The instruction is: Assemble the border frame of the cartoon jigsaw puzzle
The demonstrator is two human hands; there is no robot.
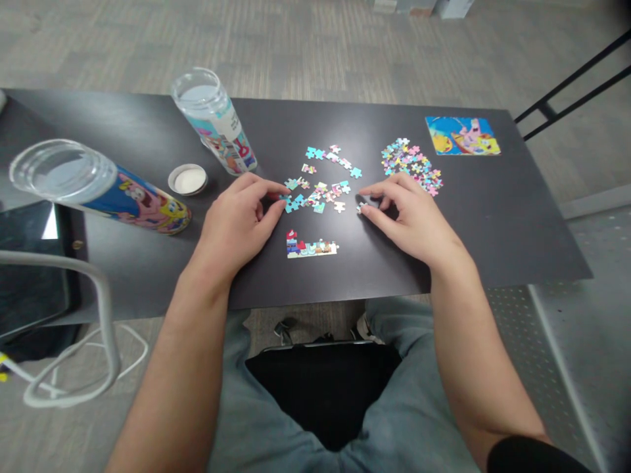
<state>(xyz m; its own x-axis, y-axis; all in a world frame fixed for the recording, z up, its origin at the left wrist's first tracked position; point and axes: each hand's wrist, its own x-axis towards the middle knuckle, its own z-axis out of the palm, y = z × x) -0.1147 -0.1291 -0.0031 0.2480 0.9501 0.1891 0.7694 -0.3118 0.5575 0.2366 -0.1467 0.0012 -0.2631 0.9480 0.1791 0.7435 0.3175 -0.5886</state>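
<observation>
My left hand rests at the left of the loose puzzle pieces, its index finger and thumb closed on a teal puzzle piece at the edge of that group. On the other side, my right hand has a small pale puzzle piece at its thumb tip; the curled fingers partly hide the grip. Between the hands and closer to me lies a joined puzzle strip, L-shaped, with a red piece at its upper left. A denser pile of puzzle pieces sits just beyond my right hand.
A cartoon picture card lies at the table's far right. Two clear-topped tubes with cartoon prints, one nearer and one farther, stand left, with a round white lid between them. A dark tablet-like device and a white cable are at far left.
</observation>
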